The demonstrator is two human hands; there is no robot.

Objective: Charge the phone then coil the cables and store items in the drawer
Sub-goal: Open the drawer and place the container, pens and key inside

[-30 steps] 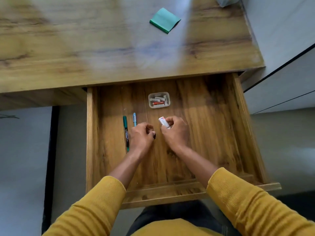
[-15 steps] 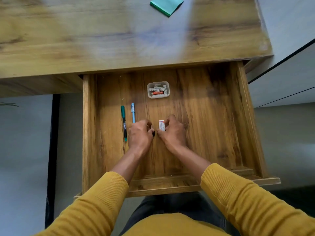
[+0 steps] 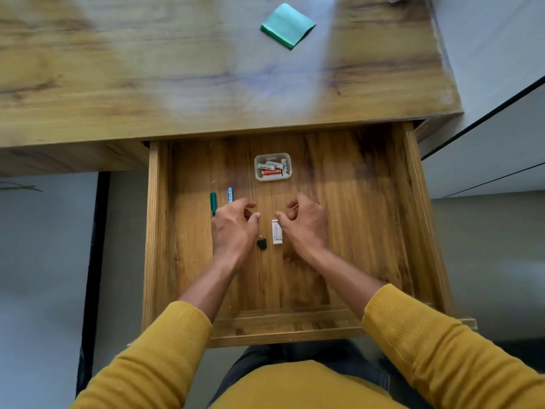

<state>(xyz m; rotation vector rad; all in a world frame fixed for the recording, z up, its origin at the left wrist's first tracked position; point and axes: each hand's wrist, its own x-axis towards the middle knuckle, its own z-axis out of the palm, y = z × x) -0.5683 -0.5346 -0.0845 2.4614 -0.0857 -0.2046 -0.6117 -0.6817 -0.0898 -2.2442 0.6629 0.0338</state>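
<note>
The wooden drawer (image 3: 383, 231) is pulled out below the desk. A small white tube-like item (image 3: 276, 231) and a small black item (image 3: 262, 243) lie side by side on its floor. My left hand (image 3: 234, 228) hovers just left of the black item, fingers loosely curled, holding nothing. My right hand (image 3: 305, 222) hovers just right of the white item, fingers loosely curled and empty. No phone or cable is in view.
A clear tray of batteries (image 3: 273, 167) sits at the drawer's back. A green pen (image 3: 213, 202) and a blue pen (image 3: 229, 195) lie partly under my left hand. A green sticky-note pad (image 3: 287, 25) lies on the desk top (image 3: 147, 84).
My hands held the white item and the black item; both now lie on the drawer floor and my hands have let go and spread apart.
</note>
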